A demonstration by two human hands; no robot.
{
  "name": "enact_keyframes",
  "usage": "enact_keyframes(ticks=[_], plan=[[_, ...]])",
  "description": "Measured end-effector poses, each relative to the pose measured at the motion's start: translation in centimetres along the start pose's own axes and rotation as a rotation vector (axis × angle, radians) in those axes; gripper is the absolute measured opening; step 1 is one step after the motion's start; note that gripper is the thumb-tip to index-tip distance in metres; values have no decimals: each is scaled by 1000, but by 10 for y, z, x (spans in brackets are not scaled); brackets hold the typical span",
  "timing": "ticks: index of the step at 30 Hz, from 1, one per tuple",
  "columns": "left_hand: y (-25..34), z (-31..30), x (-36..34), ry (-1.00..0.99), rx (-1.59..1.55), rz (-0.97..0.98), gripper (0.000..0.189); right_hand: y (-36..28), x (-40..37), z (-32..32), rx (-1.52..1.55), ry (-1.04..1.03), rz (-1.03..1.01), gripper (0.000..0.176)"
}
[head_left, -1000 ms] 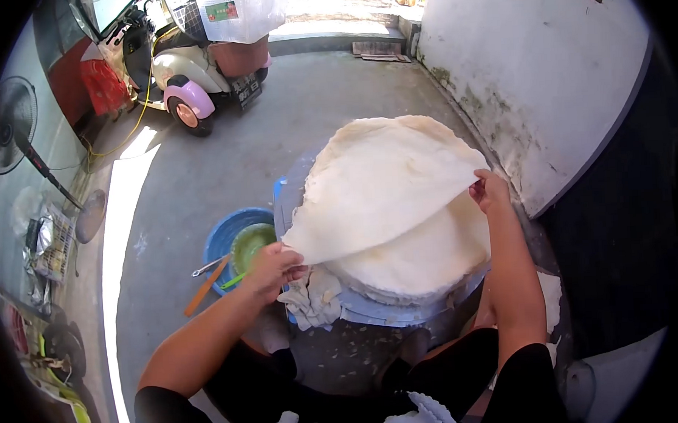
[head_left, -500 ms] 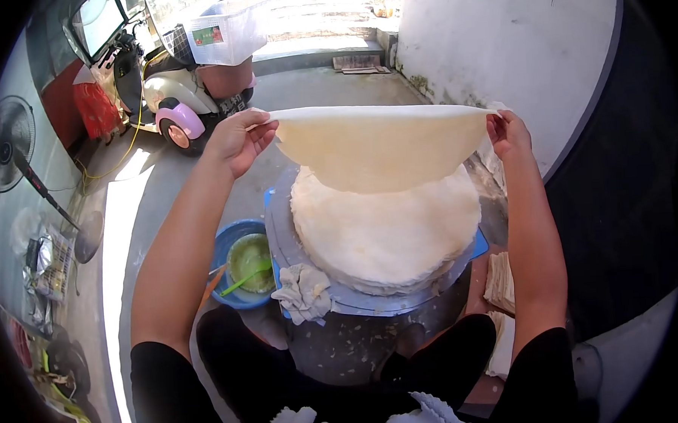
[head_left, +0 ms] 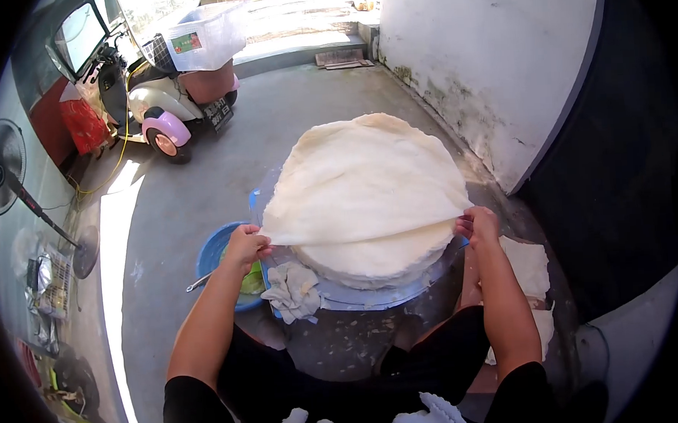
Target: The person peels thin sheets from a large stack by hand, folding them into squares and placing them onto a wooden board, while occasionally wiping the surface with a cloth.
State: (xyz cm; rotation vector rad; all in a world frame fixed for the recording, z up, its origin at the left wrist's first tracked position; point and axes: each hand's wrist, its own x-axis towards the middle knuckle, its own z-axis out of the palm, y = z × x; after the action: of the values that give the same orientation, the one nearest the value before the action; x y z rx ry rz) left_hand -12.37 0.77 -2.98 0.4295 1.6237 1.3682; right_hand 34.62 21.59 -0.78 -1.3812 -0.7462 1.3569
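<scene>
A thin, round, cream-coloured sheet (head_left: 360, 176) lies over most of a thick stack of similar sheets (head_left: 372, 267). My left hand (head_left: 247, 248) pinches the left end of its near edge, and my right hand (head_left: 479, 224) pinches the right end. Between them that edge is stretched almost straight across the stack, with the front part of the stack showing below it. Under the stack is a round grey-blue board (head_left: 377, 300). A crumpled pale cloth (head_left: 292, 291) rests at the board's left front, close to my left hand.
Left of the board stands a blue basin (head_left: 207, 255) with green contents, partly behind my left forearm. More pale sheets (head_left: 524, 268) lie at the right. A fan (head_left: 8, 165) is at far left, a scooter (head_left: 160, 106) behind it, and a white wall (head_left: 492, 69) at right.
Both hands have come down and toward me, still gripping the sheet's edge. The sheet, held up above the far part of the stack before, now lies spread over it.
</scene>
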Motion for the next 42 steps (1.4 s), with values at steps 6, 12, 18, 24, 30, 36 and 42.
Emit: enact_keyframes(ticks=[6,12,18,24,30,36,42], plan=[[0,48,-30,318,903,892,48,15,8,-6,16,-25,23,11],[-33,187,-50,-402,1032,1230,54,11,-1,2,-38,-50,-119,9],[-58,243,-52,-554,1076,1201,52,-7,-38,70,-237,-284,-612,16],[-72,241,-52,-706,752,1070,32,46,-81,152,-927,-532,-1051,14],[-61,216,-63,-731,871,910,36,45,-84,159,-1176,-767,-1000,19],[-42,184,-77,-260,1158,1303,67,44,-22,160,-984,-534,-1088,50],[-49,171,-69,-137,1402,1087,74,75,-3,161,-1426,-414,-1037,69]])
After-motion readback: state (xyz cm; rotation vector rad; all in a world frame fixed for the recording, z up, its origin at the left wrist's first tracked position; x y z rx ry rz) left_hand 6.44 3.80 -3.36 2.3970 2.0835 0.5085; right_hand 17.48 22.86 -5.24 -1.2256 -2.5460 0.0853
